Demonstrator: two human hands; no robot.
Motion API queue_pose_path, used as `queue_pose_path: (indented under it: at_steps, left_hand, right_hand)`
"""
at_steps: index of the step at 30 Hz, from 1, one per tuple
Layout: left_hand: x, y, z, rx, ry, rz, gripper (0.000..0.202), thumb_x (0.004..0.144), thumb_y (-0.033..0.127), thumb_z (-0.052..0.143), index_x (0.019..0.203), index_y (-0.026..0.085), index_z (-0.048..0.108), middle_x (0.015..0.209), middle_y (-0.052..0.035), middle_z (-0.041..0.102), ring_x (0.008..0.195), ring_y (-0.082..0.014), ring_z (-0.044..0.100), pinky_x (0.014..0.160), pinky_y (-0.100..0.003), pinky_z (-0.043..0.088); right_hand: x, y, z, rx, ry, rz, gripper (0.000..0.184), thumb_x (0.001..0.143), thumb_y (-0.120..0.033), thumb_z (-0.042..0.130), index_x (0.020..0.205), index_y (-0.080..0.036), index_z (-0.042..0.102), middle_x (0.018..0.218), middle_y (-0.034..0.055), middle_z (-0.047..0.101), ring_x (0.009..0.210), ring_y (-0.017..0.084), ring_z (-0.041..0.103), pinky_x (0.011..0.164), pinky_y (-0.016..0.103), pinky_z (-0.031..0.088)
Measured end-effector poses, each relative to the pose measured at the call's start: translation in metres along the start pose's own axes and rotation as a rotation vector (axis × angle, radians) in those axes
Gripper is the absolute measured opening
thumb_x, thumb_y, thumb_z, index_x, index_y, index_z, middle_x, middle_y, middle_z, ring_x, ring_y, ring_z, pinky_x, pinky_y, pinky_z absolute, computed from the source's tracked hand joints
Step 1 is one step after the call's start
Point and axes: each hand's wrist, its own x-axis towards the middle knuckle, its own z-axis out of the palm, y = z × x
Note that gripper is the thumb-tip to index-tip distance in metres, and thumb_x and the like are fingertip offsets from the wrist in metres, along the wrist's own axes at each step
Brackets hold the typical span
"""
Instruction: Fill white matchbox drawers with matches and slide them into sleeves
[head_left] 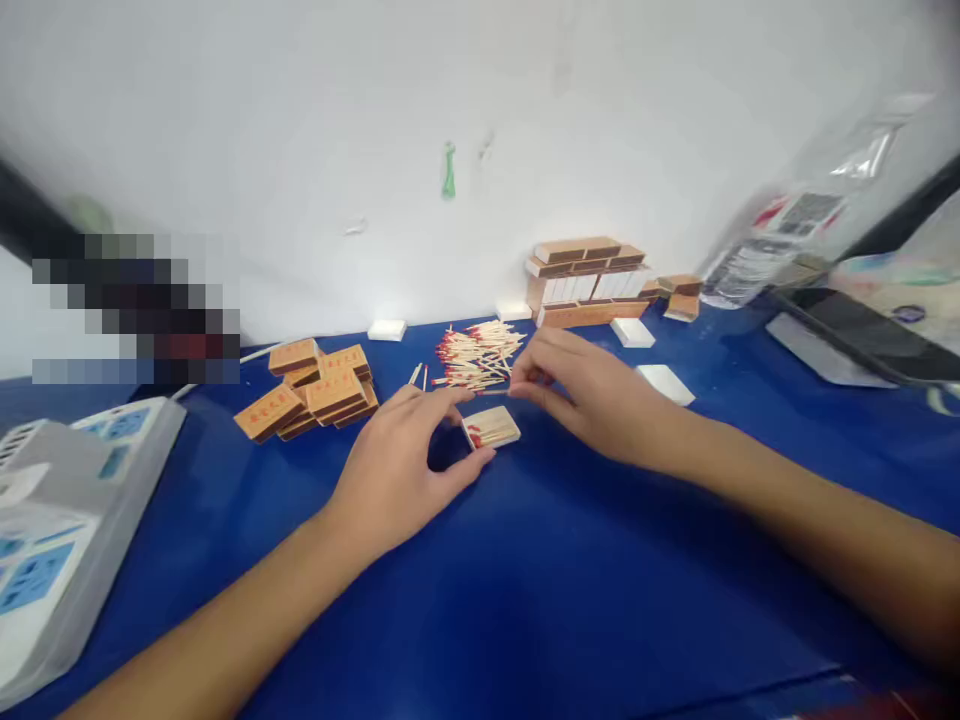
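My left hand (394,460) steadies a small white matchbox tray (504,442) on the blue tabletop, thumb at its near side and fingers at its left end. Several red-tipped matches (491,430) lie inside that tray. My right hand (600,395) is just beyond the tray, its thumb and forefinger pinched on the end of one match (493,392), whose other end points left. Right behind this match is a loose heap of red-headed matches (480,355). Two stray matches (420,375) lie left of the heap.
Orange matchboxes (334,390) are piled at left; more form a stack (589,315) against the wall. White trays (634,332) lie around. A white-grey device (82,530) occupies the left edge. A dark phone (870,330) and plastic bag (780,240) are at right.
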Motion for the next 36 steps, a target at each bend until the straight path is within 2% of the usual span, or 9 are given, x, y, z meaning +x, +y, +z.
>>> queue_pose_path:
  at_steps: [2,4,7,11,15,22,31,36]
  left_hand:
    - [-0.001,0.000,0.000,-0.004,0.003,0.005,0.047,0.090,0.031,0.081,0.132,0.021,0.062,0.099,-0.0004,0.076,0.100,-0.0242,0.067,0.095,-0.044,0.056]
    - [-0.001,-0.001,0.000,-0.007,0.005,0.011,0.048,0.090,0.032,0.082,0.132,0.021,0.062,0.100,-0.0009,0.076,0.100,-0.0243,0.067,0.096,-0.045,0.056]
    - [-0.002,0.000,0.001,-0.009,0.008,0.020,0.048,0.090,0.031,0.081,0.133,0.022,0.061,0.101,-0.0010,0.076,0.100,-0.0244,0.067,0.099,-0.047,0.055]
    - [-0.002,0.001,0.002,-0.021,0.001,0.020,0.048,0.090,0.031,0.082,0.132,0.022,0.062,0.100,-0.0008,0.075,0.100,-0.0245,0.067,0.098,-0.047,0.055]
    - [-0.002,0.001,0.002,-0.017,0.001,0.021,0.047,0.089,0.030,0.082,0.131,0.021,0.062,0.100,-0.0007,0.075,0.100,-0.0247,0.067,0.097,-0.046,0.055]
    - [-0.001,0.000,0.003,-0.020,0.018,-0.023,0.044,0.090,0.032,0.081,0.129,0.022,0.063,0.097,0.0006,0.075,0.098,-0.0242,0.066,0.097,-0.045,0.054]
    - [-0.002,0.000,0.002,-0.014,0.052,-0.036,0.049,0.090,0.031,0.081,0.133,0.022,0.060,0.097,-0.0003,0.075,0.096,-0.0245,0.065,0.091,-0.043,0.055]
    - [-0.001,-0.001,0.002,-0.002,0.036,-0.068,0.053,0.089,0.032,0.081,0.135,0.023,0.058,0.098,-0.0005,0.076,0.097,-0.0254,0.065,0.089,-0.043,0.055]
  right_hand:
    - [-0.003,-0.005,0.005,0.048,-0.120,-0.038,0.014,0.106,-0.023,0.057,0.093,-0.018,0.060,0.099,0.0061,0.061,0.087,0.019,0.058,0.075,0.031,0.045]
    - [-0.005,-0.008,0.010,0.079,-0.168,-0.050,0.013,0.105,-0.022,0.057,0.093,-0.019,0.061,0.099,0.0057,0.062,0.085,0.018,0.059,0.074,0.031,0.046]
    - [-0.005,-0.003,0.016,0.096,-0.098,-0.018,0.009,0.105,-0.021,0.059,0.096,-0.019,0.063,0.097,0.0046,0.063,0.085,0.019,0.060,0.074,0.031,0.046]
    - [-0.001,0.017,0.024,-0.077,0.061,-0.019,0.009,0.102,-0.026,0.065,0.107,-0.018,0.066,0.101,0.0083,0.065,0.097,0.026,0.059,0.085,0.039,0.048]
    - [0.002,0.029,0.030,-0.114,0.037,-0.041,0.011,0.102,-0.025,0.065,0.109,-0.018,0.069,0.104,0.0098,0.064,0.099,0.027,0.057,0.088,0.041,0.048]
    - [0.012,0.024,0.036,-0.027,0.017,-0.079,0.007,0.103,-0.022,0.063,0.100,-0.019,0.068,0.100,0.0090,0.063,0.100,0.026,0.056,0.089,0.039,0.048]
    - [0.013,0.027,0.030,-0.046,-0.060,-0.018,0.015,0.105,-0.022,0.056,0.090,-0.020,0.058,0.097,0.0094,0.062,0.097,0.026,0.055,0.085,0.039,0.047]
    - [0.005,0.010,0.015,0.067,-0.083,0.009,0.015,0.108,-0.025,0.050,0.095,-0.021,0.058,0.102,0.0086,0.061,0.098,0.024,0.056,0.085,0.037,0.048]
